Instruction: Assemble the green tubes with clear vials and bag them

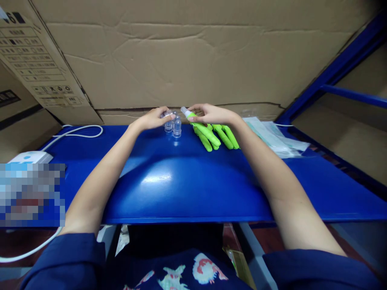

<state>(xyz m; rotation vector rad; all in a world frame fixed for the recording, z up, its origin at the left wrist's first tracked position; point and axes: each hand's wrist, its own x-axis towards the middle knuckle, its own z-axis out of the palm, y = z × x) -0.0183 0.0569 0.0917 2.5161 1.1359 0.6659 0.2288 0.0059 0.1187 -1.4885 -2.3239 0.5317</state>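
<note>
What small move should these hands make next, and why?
Probably bring one of the clear plastic pieces with the left hand toward the tip of the held green tube: the left hand is at those pieces, and the right hand holds the tube, tip angled leftward.

This looks like a makeshift workshop corner, with a blue worktop [187,185], creased cardboard [196,60] walling the far side, a power strip [33,157] at left and blue metal framing [353,95] at right
</note>
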